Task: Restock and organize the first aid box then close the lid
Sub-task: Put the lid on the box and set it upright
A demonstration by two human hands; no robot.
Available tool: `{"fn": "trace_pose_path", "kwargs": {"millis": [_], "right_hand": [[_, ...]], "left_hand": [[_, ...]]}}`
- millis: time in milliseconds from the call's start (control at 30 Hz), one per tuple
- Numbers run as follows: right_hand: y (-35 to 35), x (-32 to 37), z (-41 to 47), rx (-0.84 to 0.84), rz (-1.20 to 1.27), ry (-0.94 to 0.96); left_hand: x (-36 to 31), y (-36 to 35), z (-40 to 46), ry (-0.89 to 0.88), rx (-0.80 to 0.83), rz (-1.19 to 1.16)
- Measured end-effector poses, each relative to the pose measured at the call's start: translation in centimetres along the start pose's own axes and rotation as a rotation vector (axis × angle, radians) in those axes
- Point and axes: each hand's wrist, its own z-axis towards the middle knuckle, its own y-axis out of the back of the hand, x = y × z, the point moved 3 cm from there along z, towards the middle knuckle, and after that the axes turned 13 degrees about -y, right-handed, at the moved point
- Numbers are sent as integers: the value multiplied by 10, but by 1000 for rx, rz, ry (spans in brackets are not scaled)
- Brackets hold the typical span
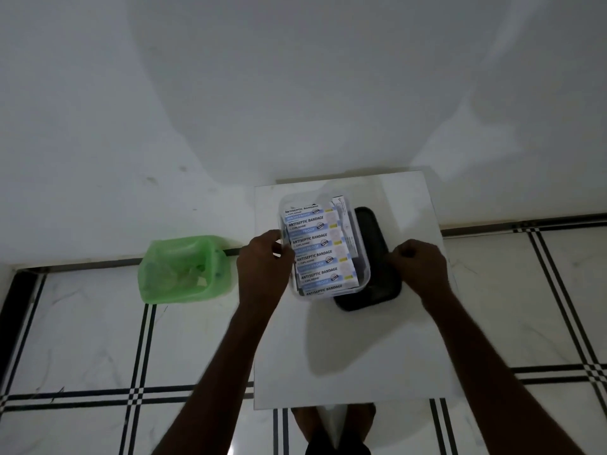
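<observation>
A clear plastic first aid box point(364, 257) stands open on a small white table point(354, 349). Several blue and white antiseptic bandage strips point(317, 249) lie stacked in a row inside it, and a white packet point(343, 218) stands along their right side. The box rests partly on a black lid point(377, 257) that sticks out to its right and front. My left hand point(262, 270) grips the box's left wall, fingers at the rim. My right hand point(418, 262) is curled into a fist against the black lid's right edge; nothing shows in it.
A green plastic bag point(184, 270) with a few items inside lies on the tiled floor to the left of the table. A white wall rises just behind the table. My feet point(335, 428) show below the table's front edge.
</observation>
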Motion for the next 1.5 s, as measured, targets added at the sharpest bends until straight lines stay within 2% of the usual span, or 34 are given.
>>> {"fn": "trace_pose_path", "kwargs": {"millis": [200, 300, 400, 533, 700, 767, 833, 867, 967, 1000, 1100, 1233, 1500], "right_hand": [[52, 44, -40, -153, 229, 181], [38, 64, -73, -183, 158, 305], [4, 69, -89, -156, 59, 425], [-42, 65, -98, -133, -48, 467], [-57, 65, -91, -58, -10, 457], [-39, 70, -85, -152, 40, 502], [-21, 64, -72, -306, -5, 450], [-16, 58, -62, -328, -65, 366], [-20, 38, -41, -143, -196, 135], [-24, 36, -41, -98, -199, 135], [-32, 39, -48, -118, -222, 212], [-38, 43, -52, -121, -285, 233], [-19, 29, -31, -59, -71, 99]], "left_hand": [[3, -21, -9, 34, 48, -49], [6, -29, -12, 66, 81, -81], [12, -34, -13, 118, 114, -233], [15, -29, -10, 194, 116, -408], [9, -26, -5, 132, 87, -409], [6, -27, -2, 94, 71, -352], [2, -28, -1, 77, 67, -281], [1, -28, -1, 72, 69, -238], [-3, -31, -1, 35, 84, -147], [-4, -31, 0, 21, 90, -121], [-4, -31, 3, -1, 94, -60], [-4, -29, 3, 22, 61, -108], [12, -34, -5, 272, -18, -392]]}}
